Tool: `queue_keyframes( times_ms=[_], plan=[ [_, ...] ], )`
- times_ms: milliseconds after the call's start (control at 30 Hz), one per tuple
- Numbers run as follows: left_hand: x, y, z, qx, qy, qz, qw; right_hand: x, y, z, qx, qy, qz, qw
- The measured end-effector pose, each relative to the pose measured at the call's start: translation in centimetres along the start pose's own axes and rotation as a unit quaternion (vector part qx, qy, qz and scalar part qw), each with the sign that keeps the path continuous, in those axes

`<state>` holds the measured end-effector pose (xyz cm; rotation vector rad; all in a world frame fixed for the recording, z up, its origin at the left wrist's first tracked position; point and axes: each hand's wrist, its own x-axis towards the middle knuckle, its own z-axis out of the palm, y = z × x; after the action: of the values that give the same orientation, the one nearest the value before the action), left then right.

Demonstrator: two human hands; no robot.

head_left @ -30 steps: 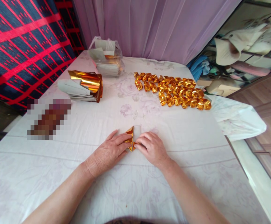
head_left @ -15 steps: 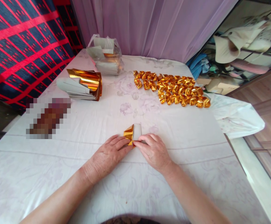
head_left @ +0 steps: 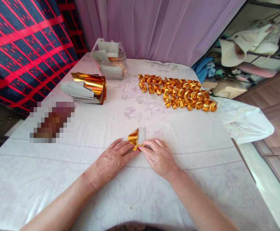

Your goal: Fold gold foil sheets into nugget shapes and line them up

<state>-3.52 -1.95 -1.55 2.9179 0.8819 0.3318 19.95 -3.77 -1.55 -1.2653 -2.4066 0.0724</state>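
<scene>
A small sheet of gold foil paper (head_left: 136, 138), gold on one side and white on the other, lies partly folded on the white floral tablecloth (head_left: 188, 144). My left hand (head_left: 111, 160) presses on its left lower corner with the fingertips. My right hand (head_left: 159, 157) pinches the same lower edge from the right. Both hands rest on the cloth, fingertips almost meeting at the paper.
Several folded gold paper pieces (head_left: 178, 94) lie in rows at the back right. A stack of gold sheets (head_left: 88, 89) sits at the back left, a plastic bag of paper (head_left: 111, 61) behind it. A blurred object (head_left: 52, 122) lies at the left. The table's right edge drops off.
The gold flap of the paper has been folded and pressed flatter, and my fingertips have drawn closer together at its lower edge. The view shifted slightly.
</scene>
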Motion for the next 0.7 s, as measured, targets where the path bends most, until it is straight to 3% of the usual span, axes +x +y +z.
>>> queue_keyframes(
  times_ms=[700],
  plan=[
    [-0.11,0.53,0.43,0.051,-0.012,-0.007,0.999,-0.13,-0.03,0.17,-0.005,-0.002,0.011,1.0]
  ],
)
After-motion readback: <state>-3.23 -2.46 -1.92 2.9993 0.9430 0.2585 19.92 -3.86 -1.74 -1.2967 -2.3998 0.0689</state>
